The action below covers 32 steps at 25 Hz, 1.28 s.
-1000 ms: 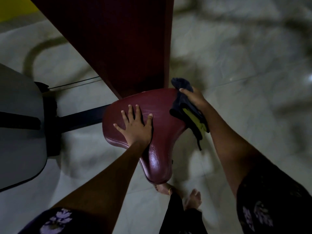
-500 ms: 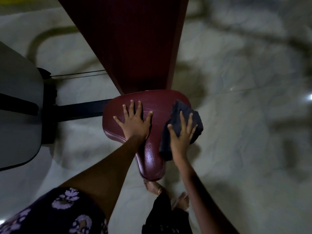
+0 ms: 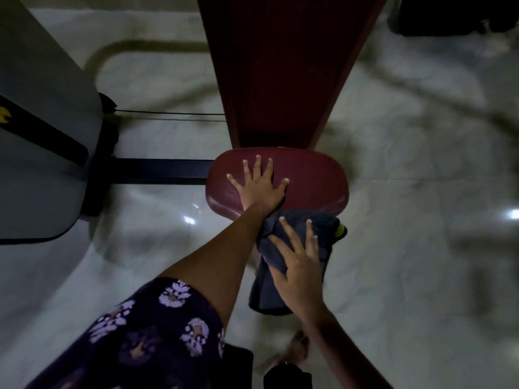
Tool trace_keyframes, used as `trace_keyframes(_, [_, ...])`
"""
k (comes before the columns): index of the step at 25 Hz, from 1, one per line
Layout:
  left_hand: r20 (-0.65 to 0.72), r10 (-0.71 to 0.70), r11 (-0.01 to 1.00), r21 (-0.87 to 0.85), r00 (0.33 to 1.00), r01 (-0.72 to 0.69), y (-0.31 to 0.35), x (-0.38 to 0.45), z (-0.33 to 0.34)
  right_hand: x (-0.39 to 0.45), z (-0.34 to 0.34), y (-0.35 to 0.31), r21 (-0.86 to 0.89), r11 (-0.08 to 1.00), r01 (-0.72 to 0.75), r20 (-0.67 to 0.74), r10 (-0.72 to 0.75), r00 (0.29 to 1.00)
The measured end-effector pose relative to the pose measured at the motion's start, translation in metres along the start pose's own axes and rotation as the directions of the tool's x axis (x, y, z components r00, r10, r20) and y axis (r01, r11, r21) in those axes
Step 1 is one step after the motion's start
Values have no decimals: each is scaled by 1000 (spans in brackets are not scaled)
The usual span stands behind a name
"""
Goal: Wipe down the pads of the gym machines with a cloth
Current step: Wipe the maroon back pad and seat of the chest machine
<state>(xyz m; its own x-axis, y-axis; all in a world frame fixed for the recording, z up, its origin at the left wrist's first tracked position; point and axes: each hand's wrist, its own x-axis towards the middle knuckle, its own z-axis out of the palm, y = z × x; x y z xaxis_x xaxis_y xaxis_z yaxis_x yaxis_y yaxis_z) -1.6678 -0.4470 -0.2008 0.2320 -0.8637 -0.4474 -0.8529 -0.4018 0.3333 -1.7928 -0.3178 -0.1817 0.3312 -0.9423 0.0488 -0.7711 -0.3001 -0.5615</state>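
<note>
At the far left stood the grey machine housing (image 3: 42, 153), with a dark bar (image 3: 160, 171) running from it toward the maroon seat pad (image 3: 314, 175). I had my left hand (image 3: 259, 186) flat on that pad, fingers spread wide and holding nothing, which I judge was to steady the seat while I worked the near edge. Behind it the long maroon back pad (image 3: 280, 66) rose away from me. To the right, my right hand (image 3: 297, 265) pressed the dark cloth (image 3: 283, 276) with straight fingers against the pad's front edge and narrow nose, so the cloth draped down over it. The cloth looked soft and bunched, with a yellow patch (image 3: 341, 230) at its right corner; the vinyl looked smooth and faintly glossy.
</note>
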Motion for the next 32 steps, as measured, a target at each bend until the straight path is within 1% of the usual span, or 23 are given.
trace_keyframes(2, [56, 82, 997, -2, 995, -82, -9, 1, -9, 3, -3, 4, -128, 987, 99, 41, -95, 995])
trace_keyframes(4, [74, 228, 971, 57, 971, -232, -41, 9, -24, -7, -6, 11, -141, 974, 178, 90, -167, 982])
trace_keyframes(5, [61, 272, 955, 107, 960, -277, -63, 16, -31, -11, -7, 11, -140, 971, 194, 100, -181, 978])
trace_keyframes(6, [46, 268, 953, 134, 962, -272, -87, 25, -38, -9, -7, 8, -175, 964, 199, 99, -184, 978])
trace_keyframes(7, [49, 229, 968, 99, 972, -233, -109, 33, -43, -1, -5, 0, -256, 945, 203, 97, -184, 978])
trace_keyframes(8, [87, 195, 981, -13, 977, -195, -126, 40, -46, 11, 0, -9, -359, 908, 215, 109, -188, 976])
trace_keyframes(9, [140, 201, 967, -184, 969, -174, -138, 45, -45, 28, 9, -22, -444, 866, 231, 151, -182, 972])
trace_keyframes(10, [170, 241, 923, -345, 955, -172, -144, 48, -42, 45, 17, -33, -498, 829, 257, 200, -178, 963])
trace_keyframes(11, [171, 282, 875, -450, 944, -180, -145, 48, -40, 62, 24, -40, -528, 800, 285, 234, -186, 954])
trace_keyframes(13, [147, 323, 805, -563, 935, -190, -145, 48, -39, 77, 25, -38, -542, 761, 357, 300, -221, 928])
trace_keyframes(15, [132, 344, 754, -629, 930, -189, -147, 50, -38, 61, 12, -26, -538, 733, 417, 346, -260, 902])
trace_keyframes(18, [110, 357, 702, -687, 928, -189, -149, 52, -35, 28, -9, -19, -497, 748, 439, 391, -258, 883])
trace_keyframes(19, [111, 361, 690, -700, 926, -186, -149, 52, -35, 30, -8, -21, -504, 739, 447, 426, -237, 873])
trace_keyframes(22, [139, 373, 676, -717, 917, -167, -150, 55, -34, 69, 18, -46, -563, 660, 498, 535, -169, 828])
trace_keyframes(23, [155, 379, 678, -717, 912, -160, -151, 57, -35, 84, 30, -55, -564, 635, 527, 582, -147, 800])
trace_keyframes(25, [197, 389, 691, -708, 900, -143, -152, 61, -38, 106, 49, -73, -552, 569, 609, 696, -87, 712])
trace_keyframes(27, [219, 387, 701, -701, 895, -131, -153, 63, -41, 110, 55, -81, -544, 481, 688, 759, -67, 647])
trace_keyframes(28, [224, 386, 701, -702, 895, -127, -153, 64, -42, 106, 49, -78, -541, 463, 702, 762, -83, 642])
trace_keyframes(29, [225, 385, 698, -705, 895, -123, -152, 63, -42, 99, 39, -70, -547, 478, 687, 735, -119, 668])
trace_keyframes(31, [220, 378, 687, -718, 899, -113, -150, 61, -41, 71, 9, -45, -557, 596, 579, 605, -187, 774])
trace_keyframes(32, [216, 373, 682, -723, 902, -109, -150, 60, -41, 54, -6, -33, -541, 644, 541, 559, -205, 803])
